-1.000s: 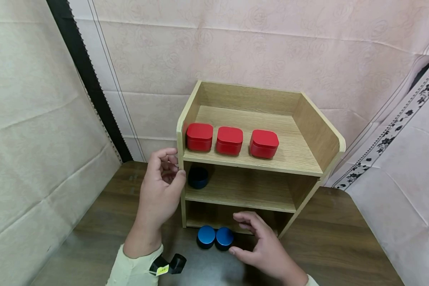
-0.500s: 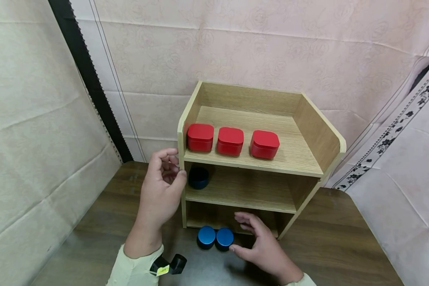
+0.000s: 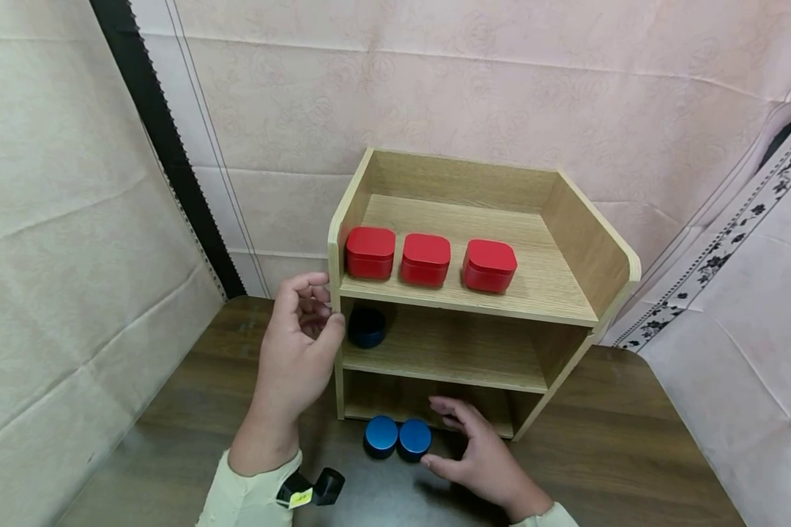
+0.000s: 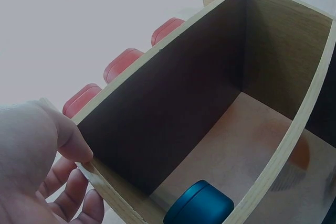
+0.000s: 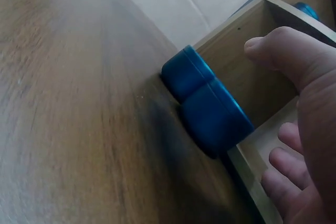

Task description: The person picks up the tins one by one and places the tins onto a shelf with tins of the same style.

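Note:
In the head view my left hand (image 3: 296, 351) holds the left side panel of a small wooden shelf (image 3: 448, 373), thumb on its front edge and fingers curled along the outside. My right hand (image 3: 481, 457) is spread beside two round blue-lidded tins (image 3: 380, 433) that stand side by side on the table before the bottom compartment. Its thumb tip comes right up to the right-hand tin (image 3: 414, 438), and nothing lies in its grasp. A third blue tin (image 4: 199, 203) sits at the left end of the middle compartment, close to my left hand.
Three red square tins (image 3: 425, 260) line the front of the top shelf, toward its left. The shelf stands on a brown wooden table (image 3: 633, 439), with pale cloth (image 3: 468, 88) hanging behind and at both sides. A black wrist strap (image 3: 310, 488) circles the left sleeve.
My right hand has shifted very slightly beside the tins, its fingers still apart. The left hand, the shelf and all the tins stay as they were.

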